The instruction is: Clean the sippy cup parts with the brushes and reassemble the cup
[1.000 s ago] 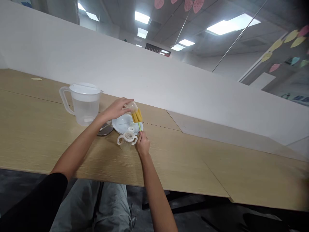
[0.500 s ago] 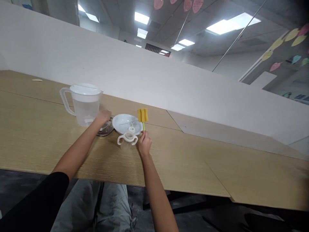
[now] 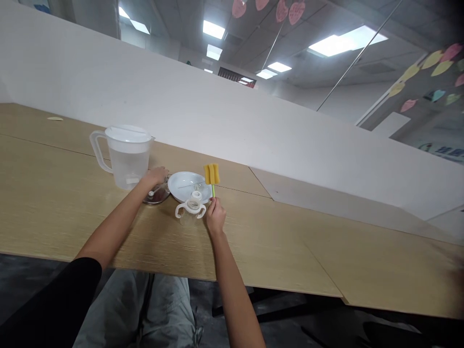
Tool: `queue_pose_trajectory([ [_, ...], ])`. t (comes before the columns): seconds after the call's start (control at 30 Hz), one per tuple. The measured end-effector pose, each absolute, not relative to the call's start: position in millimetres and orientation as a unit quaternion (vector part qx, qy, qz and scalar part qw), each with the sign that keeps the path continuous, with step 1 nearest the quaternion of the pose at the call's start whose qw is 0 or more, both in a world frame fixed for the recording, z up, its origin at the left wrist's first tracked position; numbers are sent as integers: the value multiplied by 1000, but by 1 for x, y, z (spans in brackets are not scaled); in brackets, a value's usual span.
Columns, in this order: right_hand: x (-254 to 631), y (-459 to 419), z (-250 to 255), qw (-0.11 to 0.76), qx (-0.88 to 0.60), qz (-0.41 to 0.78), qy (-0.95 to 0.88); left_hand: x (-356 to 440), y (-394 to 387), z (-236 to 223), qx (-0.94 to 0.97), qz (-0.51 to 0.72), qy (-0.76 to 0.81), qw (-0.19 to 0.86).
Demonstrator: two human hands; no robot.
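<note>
Two hands over a wood-grain surface (image 3: 275, 241), the right holding a sponge bottle brush (image 3: 211, 174) upright.

Left to right, lower middle of the frame: a lidded clear measuring jug (image 3: 126, 157); the left hand (image 3: 155, 177) on a round clear lid (image 3: 158, 196), its grip unclear; a white plate (image 3: 177, 182); a two-handled baby bottle (image 3: 190, 208); the right hand (image 3: 216, 215), its grip clenched on the brush's green handle, long axis near vertical, sponge up.

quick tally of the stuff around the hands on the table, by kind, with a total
clear plastic pitcher: 1
white plate: 1
two-handled baby bottle: 1
yellow sponge bottle brush: 1
round see-through lid: 1
total: 5
</note>
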State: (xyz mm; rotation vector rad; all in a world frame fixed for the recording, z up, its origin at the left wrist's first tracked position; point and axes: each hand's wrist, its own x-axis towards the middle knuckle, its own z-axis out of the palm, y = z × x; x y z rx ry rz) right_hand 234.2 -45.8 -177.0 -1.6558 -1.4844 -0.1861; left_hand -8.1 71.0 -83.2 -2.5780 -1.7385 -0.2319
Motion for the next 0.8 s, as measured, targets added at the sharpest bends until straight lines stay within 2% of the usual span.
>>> queue_pose_trajectory([
  [0.13, 233, -46, -176, 461, -663, -71, -586, 8, 62, -68, -836, -123, -533, 43],
  [0.27, 233, -47, -174, 499, -661, -52, -558, 42, 50, -66, -870, -152, -468, 25],
  [0.53, 234, -49, -171, 514, -655, -37, -554, 80, 44, -106, -917, -89, -382, -66],
  [0.8, 233, -48, -171, 503, -666, -43, -550, 76, 47, -107, -913, -72, -395, -68],
])
